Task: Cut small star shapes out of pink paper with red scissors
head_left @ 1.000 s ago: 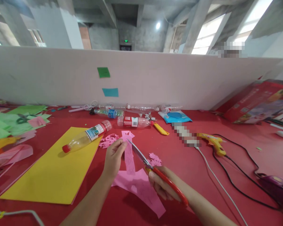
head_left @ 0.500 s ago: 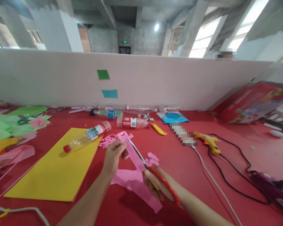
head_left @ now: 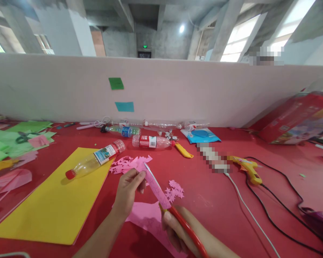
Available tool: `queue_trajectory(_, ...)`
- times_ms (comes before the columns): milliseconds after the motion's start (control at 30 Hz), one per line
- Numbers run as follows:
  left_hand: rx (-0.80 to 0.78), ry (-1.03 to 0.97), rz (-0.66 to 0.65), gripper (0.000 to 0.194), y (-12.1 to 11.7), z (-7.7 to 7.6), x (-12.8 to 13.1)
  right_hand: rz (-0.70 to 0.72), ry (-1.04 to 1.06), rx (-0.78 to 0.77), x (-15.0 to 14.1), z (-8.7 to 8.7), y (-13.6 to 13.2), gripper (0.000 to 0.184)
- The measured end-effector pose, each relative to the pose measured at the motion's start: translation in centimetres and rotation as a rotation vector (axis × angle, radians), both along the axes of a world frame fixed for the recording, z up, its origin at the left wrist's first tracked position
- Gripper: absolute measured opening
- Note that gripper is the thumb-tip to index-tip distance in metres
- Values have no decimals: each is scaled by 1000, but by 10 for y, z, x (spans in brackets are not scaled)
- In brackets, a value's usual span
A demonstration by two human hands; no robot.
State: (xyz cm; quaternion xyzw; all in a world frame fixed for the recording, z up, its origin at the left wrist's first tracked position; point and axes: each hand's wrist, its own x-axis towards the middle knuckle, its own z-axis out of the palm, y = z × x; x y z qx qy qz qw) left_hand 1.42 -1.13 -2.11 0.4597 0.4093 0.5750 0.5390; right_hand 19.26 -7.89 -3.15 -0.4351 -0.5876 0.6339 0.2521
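My left hand (head_left: 131,188) pinches the upper end of a narrow pink paper strip (head_left: 158,189) between thumb and fingers. My right hand (head_left: 179,227) grips a pair of scissors (head_left: 187,232) with red and yellow handles. Their blades point up and away from me, towards the left fingertips, and the strip lies along them, hiding part of the metal. Under both hands a larger pink paper sheet (head_left: 146,215) rests on the red table; whether it still joins the strip I cannot tell. Cut pink paper stars (head_left: 174,190) lie right of the strip, and pink scraps (head_left: 123,165) beyond my left hand.
Left lies a yellow sheet (head_left: 45,204) with a plastic bottle (head_left: 88,165) on it. More bottles, including a red-labelled bottle (head_left: 150,141), line the white partition (head_left: 177,93). A yellow cutter (head_left: 183,151), blue wipes pack (head_left: 201,135) and corded yellow glue gun (head_left: 246,167) lie right.
The pink strip has swung over the scissor blades and now covers much of them. My right hand and the scissors sit slightly lower in view, and the whole view has shifted a little.
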Motion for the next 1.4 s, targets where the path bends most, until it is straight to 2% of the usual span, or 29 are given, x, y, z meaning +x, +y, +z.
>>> queue_trajectory(333,-60,-135,72,36,-7,5,7,35,36,15,3,-1,-3,53)
queue_trajectory(500,-157,-257,58,35,-10,15,10,56,13,77,4,6,-1,54)
queue_trajectory(667,-197,-265,51,37,-9,19,12,50,-62,59,5,13,1,54)
queue_trajectory(867,-345,-305,-76,33,-5,17,11,42,-128,21,10,21,9,46)
queue_trajectory(1133,-269,-221,-44,31,-4,17,7,63,-115,-27,12,23,9,24)
queue_trajectory(1267,-152,-90,-37,31,-6,13,6,37,-149,0,8,23,9,30)
queue_trajectory(1400,-71,22,16,34,-9,11,8,19,-89,-67,4,18,7,31)
